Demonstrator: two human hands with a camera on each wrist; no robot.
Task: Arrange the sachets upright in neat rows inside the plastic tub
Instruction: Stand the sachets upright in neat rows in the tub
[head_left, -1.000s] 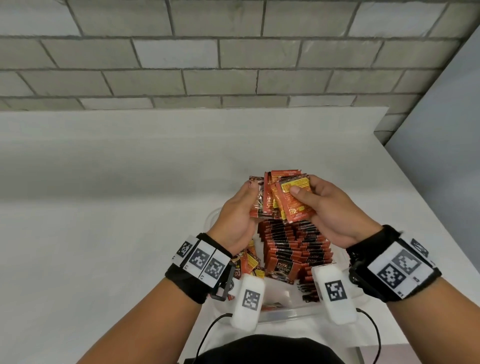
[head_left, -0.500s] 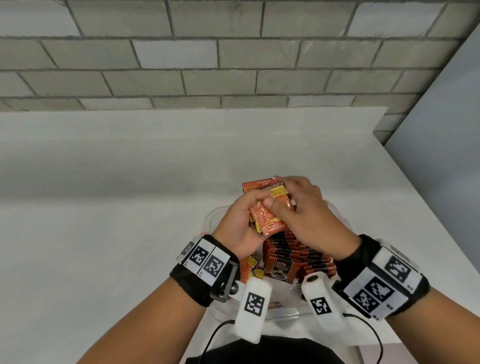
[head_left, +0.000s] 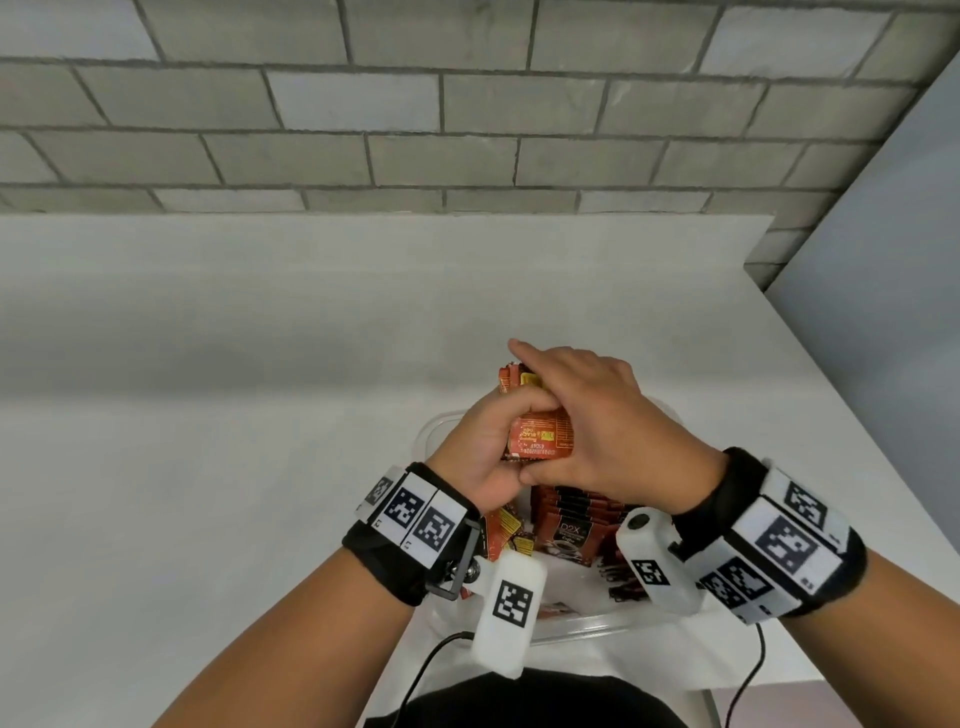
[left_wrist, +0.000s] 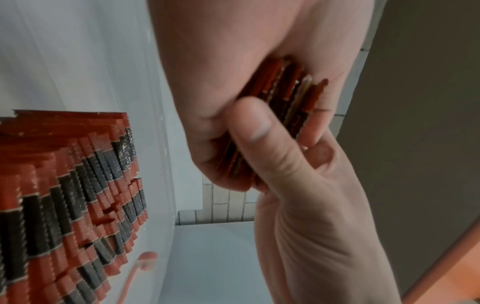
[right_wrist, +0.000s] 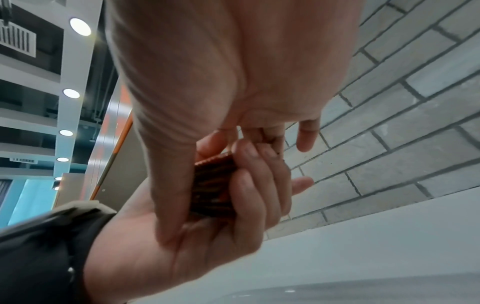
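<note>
Sachets (head_left: 569, 512) in red and black stand on edge in a packed row inside the clear plastic tub (head_left: 435, 425), which sits on the white tabletop (head_left: 208, 415) close to the person's body. The nearest sachet of that row faces the head camera with a dark printed front. In the left wrist view the same row (left_wrist: 72, 185) shows as many crimped top edges pressed tight together against the tub's clear wall (left_wrist: 166, 164). A few more sachets with yellow and red print (head_left: 506, 532) lie loosely at the left inside the tub, partly hidden under the left wrist.

Above the tub, a small bundle of sachets (head_left: 540, 436) is held between both hands. The left hand (head_left: 488, 447) has its fingers curled round the bundle from the left and underneath, thumb across the front. The right hand (head_left: 597, 431) lies over the bundle from the right, thumb pressed along its near edge and fingers stretched over the top. In the left wrist view the bundle's edges (left_wrist: 280, 98) show stacked face to face between the two palms. The bundle hangs clear above the packed row, not touching it. A grey brick wall (head_left: 467, 104) rises behind the tabletop.
</note>
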